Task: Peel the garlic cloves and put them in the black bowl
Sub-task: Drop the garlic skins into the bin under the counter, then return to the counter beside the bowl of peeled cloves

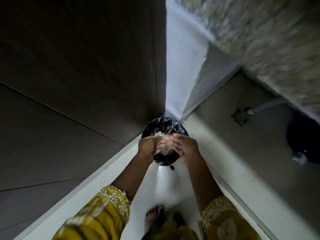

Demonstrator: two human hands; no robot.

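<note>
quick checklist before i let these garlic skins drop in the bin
1. Both hands above the opening: left hand and right hand are over the bin bag, ok.
2. Bin bag open: spread wide over the rim, ok.
3. Skins above the bag, not past its edge: ok.
4. Nothing but skins in the pile: cannot tell, too dim and small.
5. Bare foot apart from the bin bag: ok.

Crinkly glossy plastic bin liner [173,124]; papery, seemingly dry peels [160,134].
</note>
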